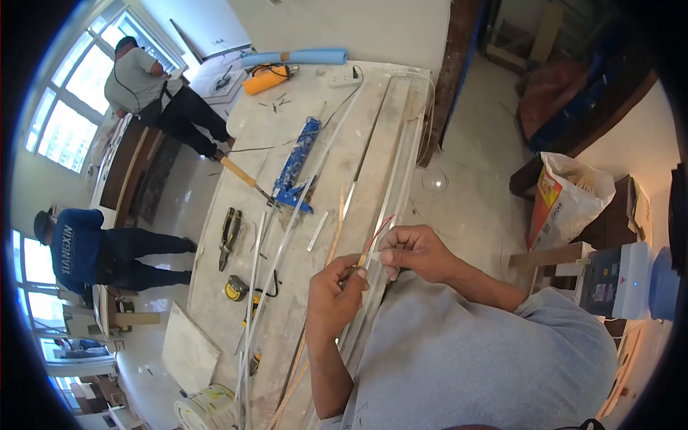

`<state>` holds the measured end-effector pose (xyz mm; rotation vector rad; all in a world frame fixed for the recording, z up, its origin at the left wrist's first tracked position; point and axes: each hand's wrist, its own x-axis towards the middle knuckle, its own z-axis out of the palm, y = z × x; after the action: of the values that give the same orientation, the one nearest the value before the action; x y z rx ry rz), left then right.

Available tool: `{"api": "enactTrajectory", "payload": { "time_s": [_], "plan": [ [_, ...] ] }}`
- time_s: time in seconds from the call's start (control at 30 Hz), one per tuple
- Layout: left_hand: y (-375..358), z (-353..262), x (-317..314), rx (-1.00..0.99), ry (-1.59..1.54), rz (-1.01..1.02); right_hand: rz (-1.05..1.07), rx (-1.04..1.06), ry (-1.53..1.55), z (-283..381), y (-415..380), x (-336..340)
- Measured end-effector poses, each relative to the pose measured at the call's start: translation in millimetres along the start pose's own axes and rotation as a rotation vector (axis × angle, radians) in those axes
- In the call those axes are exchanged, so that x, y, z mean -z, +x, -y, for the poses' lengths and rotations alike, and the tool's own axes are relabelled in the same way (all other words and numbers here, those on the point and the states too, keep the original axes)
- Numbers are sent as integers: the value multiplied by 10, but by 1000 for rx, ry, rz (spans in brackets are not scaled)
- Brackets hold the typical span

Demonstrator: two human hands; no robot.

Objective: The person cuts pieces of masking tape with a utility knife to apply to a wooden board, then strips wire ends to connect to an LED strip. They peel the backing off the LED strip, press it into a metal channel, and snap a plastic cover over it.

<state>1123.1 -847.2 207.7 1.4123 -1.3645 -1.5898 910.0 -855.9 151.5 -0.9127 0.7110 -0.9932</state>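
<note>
Both hands meet over the near edge of a dusty work table [337, 158]. My left hand [337, 295] is closed, thumb against fingers, on the end of a thin yellowish strip [339, 233] that trails down the table. Close beside it, my right hand [414, 251] pinches a small pale piece too tiny to identify. A short red wire [380, 231] sticks up between the fingertips. Beyond the hands lie a blue caulking gun [297, 165], a short white strip [318, 231], pliers [229, 235] and a yellow tape measure [236, 288].
Long white strips [276, 252], an orange tool [265, 80], a blue roll [308, 56] and a power strip [345, 81] lie on the table. Two people [161, 86] stand at the left. A bucket [206, 410] is at lower left, a filled bag [566, 197] at right.
</note>
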Motion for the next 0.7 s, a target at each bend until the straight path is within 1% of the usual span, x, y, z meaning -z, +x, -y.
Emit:
{"api": "enactTrajectory", "payload": {
  "time_s": [0.4, 0.5, 0.63, 0.7],
  "plan": [
    [31, 110, -55, -39, 27, -27, -140, -85, -52, -10, 41, -89],
    [36, 144, -62, -95, 47, -39, -146, -114, -43, -6, 45, -88],
    [36, 149, -65, -107, 45, -54, -139, -100, -50, -35, 64, -101],
    [43, 163, -60, -110, 49, -58, -180, -108, -56, -6, 63, -147]
  ]
}}
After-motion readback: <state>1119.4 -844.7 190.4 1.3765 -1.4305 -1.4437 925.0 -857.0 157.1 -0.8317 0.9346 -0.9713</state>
